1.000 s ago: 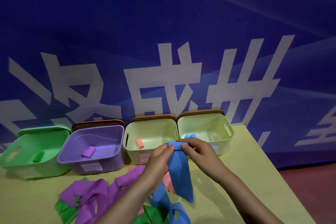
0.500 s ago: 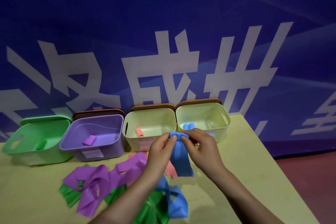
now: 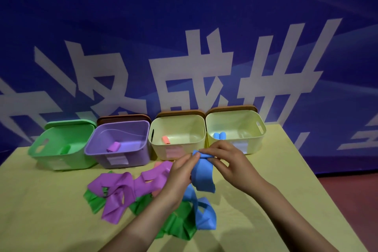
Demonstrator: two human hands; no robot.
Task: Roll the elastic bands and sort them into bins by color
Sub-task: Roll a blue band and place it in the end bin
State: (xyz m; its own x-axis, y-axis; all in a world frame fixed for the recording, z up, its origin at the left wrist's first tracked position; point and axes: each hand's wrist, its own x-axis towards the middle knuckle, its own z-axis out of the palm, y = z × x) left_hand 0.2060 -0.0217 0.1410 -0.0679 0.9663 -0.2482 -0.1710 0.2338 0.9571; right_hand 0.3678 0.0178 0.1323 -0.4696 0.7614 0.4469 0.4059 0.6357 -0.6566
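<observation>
Along the table's (image 3: 51, 200) back edge stand a green bin (image 3: 61, 149), a purple bin (image 3: 120, 145) and two cream bins, each holding rolls; loose bands (image 3: 126, 188) lie mid-table; the left hand (image 3: 181, 170) pinches the blue band (image 3: 202, 172), the right hand (image 3: 229, 159) curling fingers over its top; compared with a second ago, the hanging tail is shorter, so rolling advances; the far-right bin (image 3: 235, 129) with blue rolls awaits.

Green bin (image 3: 61, 149), purple bin (image 3: 120, 145), two pale-yellow bins (image 3: 178, 139) on a yellow-green worktop (image 3: 41, 200). Loose bands: purple (image 3: 120, 190), green (image 3: 180, 225), blue (image 3: 202, 176). Blue banner (image 3: 184, 26) carries white characters.
</observation>
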